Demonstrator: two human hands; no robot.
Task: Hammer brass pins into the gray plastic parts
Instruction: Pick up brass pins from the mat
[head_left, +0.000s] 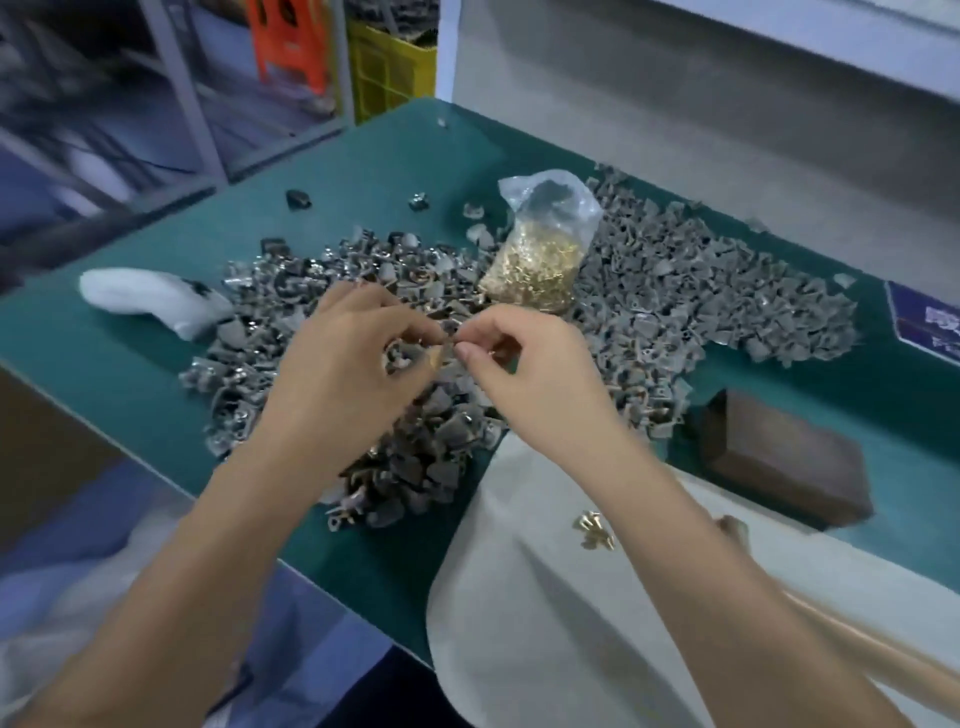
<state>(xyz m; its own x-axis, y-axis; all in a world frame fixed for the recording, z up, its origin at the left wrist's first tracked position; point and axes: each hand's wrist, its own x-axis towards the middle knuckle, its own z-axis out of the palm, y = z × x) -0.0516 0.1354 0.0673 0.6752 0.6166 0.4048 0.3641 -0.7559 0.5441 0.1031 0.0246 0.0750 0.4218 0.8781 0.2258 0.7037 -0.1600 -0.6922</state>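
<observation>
My left hand (353, 358) grips a small gray plastic part (399, 358) above the middle of the green table. My right hand (524, 364) pinches a brass pin (451, 347) whose tip meets that part. Gray plastic parts lie in a big heap (701, 291) on the right and a darker heap (415, 457) under my hands. A clear bag of brass pins (535, 260) stands behind my hands. A few loose brass pins (595, 530) lie on a white cloth. A wooden hammer handle (857, 629) crosses the lower right, under my right forearm.
A dark wooden block (784, 457) sits at the right on the green table (363, 171). The white cloth (545, 597) covers the near edge. A white glove (150, 299) lies at the left. Shelves and a yellow crate (389, 67) stand beyond the table.
</observation>
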